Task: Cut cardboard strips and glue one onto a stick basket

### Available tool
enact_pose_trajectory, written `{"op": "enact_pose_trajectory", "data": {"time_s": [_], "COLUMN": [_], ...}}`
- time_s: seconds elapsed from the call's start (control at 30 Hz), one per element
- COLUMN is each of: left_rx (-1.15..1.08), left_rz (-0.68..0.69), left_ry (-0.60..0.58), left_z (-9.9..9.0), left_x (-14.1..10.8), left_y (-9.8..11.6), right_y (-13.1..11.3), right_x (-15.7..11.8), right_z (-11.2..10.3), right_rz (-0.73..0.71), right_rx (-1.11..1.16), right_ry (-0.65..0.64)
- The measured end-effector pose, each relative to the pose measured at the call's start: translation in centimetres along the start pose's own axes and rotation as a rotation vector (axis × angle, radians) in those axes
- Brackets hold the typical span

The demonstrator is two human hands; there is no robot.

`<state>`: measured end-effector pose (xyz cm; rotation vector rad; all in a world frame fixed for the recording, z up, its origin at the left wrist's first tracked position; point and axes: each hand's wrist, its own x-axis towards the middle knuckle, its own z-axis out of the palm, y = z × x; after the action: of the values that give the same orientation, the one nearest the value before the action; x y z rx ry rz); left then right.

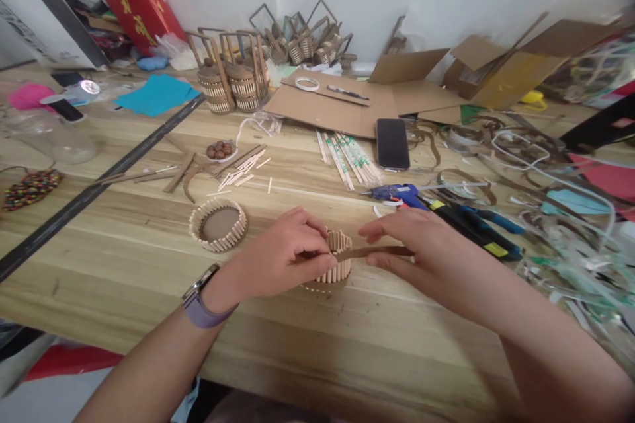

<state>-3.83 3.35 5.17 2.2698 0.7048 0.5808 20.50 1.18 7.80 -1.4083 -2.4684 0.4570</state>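
Strip [370,252] work, by the look of it: a narrow brown band being laid round the stick-walled piece [341,271], which sits on the table [278,337] in front of the person, partly hidden by the L hand [282,254]. L hand is closed in a pinch at the near side of the wall, thumb and fingers on the strip where it meets the sticks. R hand [414,238] is open, thumb and fingertips apart w/ the band's free length running btwn them; can't tell if it touches.

Next move, as judged from this pose, calls for a firm L pinch plus light, even tension from the R, band level & flat to the sticks. Too hard a pull could tip the piece or skew a stick. Can't see whether there's glue under the band.

Glue gun [404,193] lies just beyond the R hand, pliers [466,228] to its right. Second stick ring [198,238], w/ a flat brown base, sits well left of the L hand; loose sticks [243,172] lie beyond it. Phone [392,144] & handled baskets [248,89] are farther back.
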Motion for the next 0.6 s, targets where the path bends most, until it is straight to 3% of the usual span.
{"op": "enact_pose_trajectory", "data": {"time_s": [0.6], "left_rx": [-0.125], "left_rz": [0.107], "left_ry": [-0.101], "left_z": [0.01], "left_x": [-0.16], "left_y": [-0.37], "right_y": [-0.37], "right_x": [0.62], "right_z": [-0.26], "right_rz": [-0.156], "right_rx": [0.119], "right_ry": [-0.167]}}
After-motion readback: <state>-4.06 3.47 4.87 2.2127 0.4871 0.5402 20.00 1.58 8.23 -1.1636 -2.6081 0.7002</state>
